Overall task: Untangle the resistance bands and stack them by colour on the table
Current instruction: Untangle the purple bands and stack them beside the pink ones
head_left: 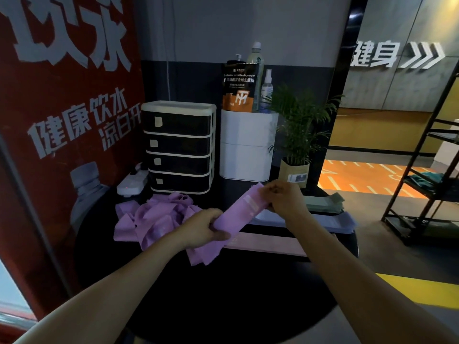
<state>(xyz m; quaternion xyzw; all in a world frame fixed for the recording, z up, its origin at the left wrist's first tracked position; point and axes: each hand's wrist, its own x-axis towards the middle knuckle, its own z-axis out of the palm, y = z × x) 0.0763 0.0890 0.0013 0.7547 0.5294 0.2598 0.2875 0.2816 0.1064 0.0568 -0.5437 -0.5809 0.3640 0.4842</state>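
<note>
Resistance bands lie in several groups on a round black table (248, 294). One purple band (242, 211) is held stretched flat above the table between both hands, slanting from lower left to upper right. Its lower end is gripped by the left hand (202, 228), whose fingers are curled round the band with the thumb laid along its near edge. Its upper end is pinched by the right hand (285, 197), fingers bent and pressed together over the fabric; the exact fingertip contact cannot be told.

A tangled heap of purple bands (154, 219) is seen on the left part of the table, partly under the left hand. A flat pink band (268, 243) lies just beneath the held band, nearer the person. A pale lilac-grey stack (330, 222) is placed behind it to the right, and a grey-green stack (325, 203) beyond that, near the table's right edge.

At the back, a black-and-white drawer unit (178, 147) is set beside a white container (248, 145), a potted plant (298, 135) and a white power strip (133, 182).
</note>
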